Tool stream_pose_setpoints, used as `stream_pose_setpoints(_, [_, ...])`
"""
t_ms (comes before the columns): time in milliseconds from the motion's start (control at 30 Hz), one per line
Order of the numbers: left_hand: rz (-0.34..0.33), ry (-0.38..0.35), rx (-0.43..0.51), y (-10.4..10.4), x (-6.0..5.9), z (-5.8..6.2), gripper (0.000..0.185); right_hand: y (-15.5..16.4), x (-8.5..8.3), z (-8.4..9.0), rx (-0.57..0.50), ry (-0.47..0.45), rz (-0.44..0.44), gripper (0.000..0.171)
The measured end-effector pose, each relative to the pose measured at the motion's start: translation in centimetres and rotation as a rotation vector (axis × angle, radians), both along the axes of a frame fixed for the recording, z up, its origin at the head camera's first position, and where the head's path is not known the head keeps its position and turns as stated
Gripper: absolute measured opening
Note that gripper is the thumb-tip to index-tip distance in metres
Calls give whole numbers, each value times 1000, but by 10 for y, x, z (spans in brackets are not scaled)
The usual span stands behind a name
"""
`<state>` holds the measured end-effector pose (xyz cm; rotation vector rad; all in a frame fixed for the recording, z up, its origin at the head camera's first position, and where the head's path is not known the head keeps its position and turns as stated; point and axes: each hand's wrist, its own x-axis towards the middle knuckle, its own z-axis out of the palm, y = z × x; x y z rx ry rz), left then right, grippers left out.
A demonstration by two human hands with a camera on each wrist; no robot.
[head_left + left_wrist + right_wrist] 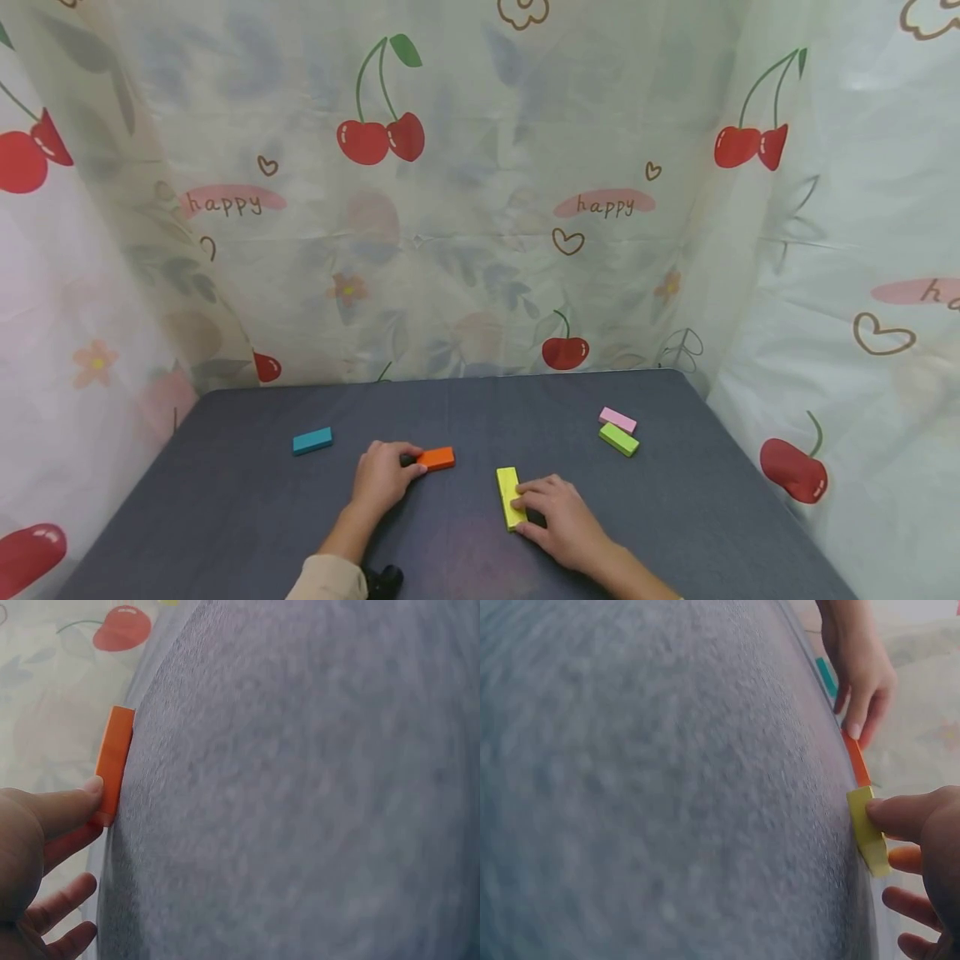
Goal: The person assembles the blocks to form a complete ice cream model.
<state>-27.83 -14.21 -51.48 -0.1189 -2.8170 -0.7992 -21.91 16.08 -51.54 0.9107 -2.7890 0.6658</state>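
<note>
Near the middle of the table, my left hand (382, 477) pinches the left end of an orange block (437, 458) between thumb and forefinger. The left wrist view shows the orange block (116, 757) held at one end, the other fingers spread apart from it. To the right and nearer, my right hand (558, 521) holds a yellow block (507, 492) from its right side. In the right wrist view, the thumb lies against the yellow block (866, 825) close to one end and a finger touches near the other. Whether the yellow piece is one block or two cannot be told.
A blue block (312, 441) lies on the dark grey table (247, 508) at the left. At the right, a pink block (618, 419) and a light green block (618, 439) lie side by side. A cherry-patterned curtain (465, 275) surrounds the table's back and sides.
</note>
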Motion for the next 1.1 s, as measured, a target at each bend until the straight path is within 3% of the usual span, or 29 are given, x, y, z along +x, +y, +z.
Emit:
stream_pose_setpoints(800, [-27,22,-37,32,1,-3,22,-26,4,1,9,-76,50,24])
stream_pose_setpoints(1100, [-49,35,-38,41,4,-3,22,-32,5,-3,-15,-43,69,22])
